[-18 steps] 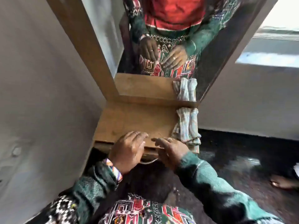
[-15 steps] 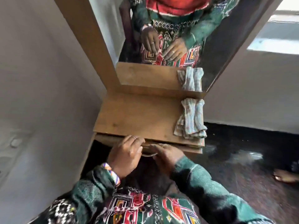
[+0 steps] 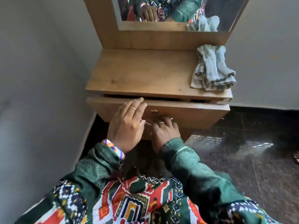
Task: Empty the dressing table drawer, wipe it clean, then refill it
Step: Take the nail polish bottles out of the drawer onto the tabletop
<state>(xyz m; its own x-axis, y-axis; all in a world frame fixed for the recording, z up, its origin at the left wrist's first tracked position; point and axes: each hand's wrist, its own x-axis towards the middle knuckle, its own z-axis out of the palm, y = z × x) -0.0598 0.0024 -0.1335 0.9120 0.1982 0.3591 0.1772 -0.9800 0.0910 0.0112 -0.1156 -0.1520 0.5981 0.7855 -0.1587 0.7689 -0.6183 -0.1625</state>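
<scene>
The wooden dressing table (image 3: 142,73) has one drawer (image 3: 194,112) under its top, pulled out a little so that a dark gap shows along its upper edge. What lies inside is hidden. My left hand (image 3: 127,125) lies on the drawer front, fingertips at its top edge and thumb by the thin metal handle (image 3: 147,123). My right hand (image 3: 165,131) is curled around that handle from below, just under the small keyhole (image 3: 154,111). A folded grey-green cloth (image 3: 212,68) rests on the right end of the tabletop.
A mirror (image 3: 169,10) in a wooden frame stands at the back and reflects my hands and the cloth. A grey wall (image 3: 40,78) runs close along the left. Dark tiled floor (image 3: 250,159) spreads to the right, with someone's foot (image 3: 296,156) at the far right edge.
The view has tilted down towards the drawer front. The drawer has come out slightly, showing a gap under the tabletop. Both hands stay at the handle.
</scene>
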